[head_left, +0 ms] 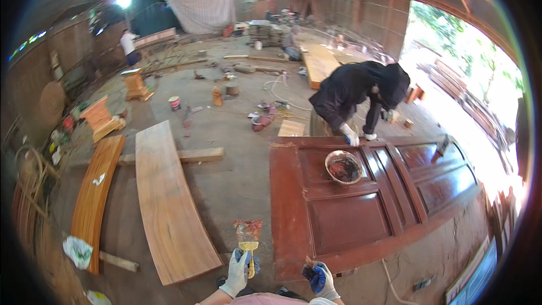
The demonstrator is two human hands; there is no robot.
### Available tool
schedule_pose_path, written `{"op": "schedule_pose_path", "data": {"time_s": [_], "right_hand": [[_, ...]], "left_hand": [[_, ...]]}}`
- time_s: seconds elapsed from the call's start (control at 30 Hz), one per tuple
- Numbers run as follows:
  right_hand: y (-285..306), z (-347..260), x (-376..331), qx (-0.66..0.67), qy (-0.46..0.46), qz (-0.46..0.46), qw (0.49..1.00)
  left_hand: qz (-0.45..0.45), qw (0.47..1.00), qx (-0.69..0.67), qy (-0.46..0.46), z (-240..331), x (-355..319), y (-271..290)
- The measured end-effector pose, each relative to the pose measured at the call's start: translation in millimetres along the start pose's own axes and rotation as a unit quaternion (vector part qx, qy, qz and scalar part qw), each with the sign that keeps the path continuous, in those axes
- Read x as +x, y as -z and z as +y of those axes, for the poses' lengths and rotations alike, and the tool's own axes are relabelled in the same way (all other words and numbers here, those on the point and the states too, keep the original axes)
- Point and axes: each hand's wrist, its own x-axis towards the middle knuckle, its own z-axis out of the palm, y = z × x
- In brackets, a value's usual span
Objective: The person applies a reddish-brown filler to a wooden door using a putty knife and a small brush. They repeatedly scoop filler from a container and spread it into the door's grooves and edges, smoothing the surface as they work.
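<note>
My left hand [237, 274], in a white glove with blue-coated fingers, is closed around the yellow handle of a putty knife [248, 234]. The knife points upward, and reddish-brown paste smears its broad blade. In a matching glove, my right hand [322, 282] is closed on a small dark brown piece whose kind I cannot make out. Just beyond that hand lies a reddish-brown panelled wooden door [291, 203]. On the door rests a round bowl [344, 168] with dark reddish paste inside and stains on its rim.
Across the door a person in dark clothes [355, 93] bends over it with white-gloved hands. Two long wooden boards, one pale [172, 203] and one orange-brown [97, 203], lie at the left across timber battens. A hose [389, 282] runs along the floor at the lower right.
</note>
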Motion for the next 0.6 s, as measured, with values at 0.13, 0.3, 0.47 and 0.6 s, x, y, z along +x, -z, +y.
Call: {"op": "schedule_pose_path", "data": {"time_s": [0.13, 0.3, 0.47, 0.6], "right_hand": [[30.7, -2.0, 18.3, -0.025, -0.065, -0.034, 0.997], [12.4, 13.4, 40.6, -0.065, -0.092, -0.112, 0.987], [-2.7, 33.9, 51.5, -0.061, -0.114, -0.193, 0.973], [-16.7, 32.9, 51.1, -0.001, -0.143, -0.143, 0.979]], "left_hand": [[0.012, 1.000, 0.000, -0.026, -11.0, -20.4, -15.8], [0.072, 0.996, -0.008, -0.049, -30.1, -44.0, 3.6], [0.123, 0.990, -0.003, -0.069, -38.5, -60.6, 16.3], [0.144, 0.987, -0.007, -0.066, -48.6, -65.5, 14.9]]}}
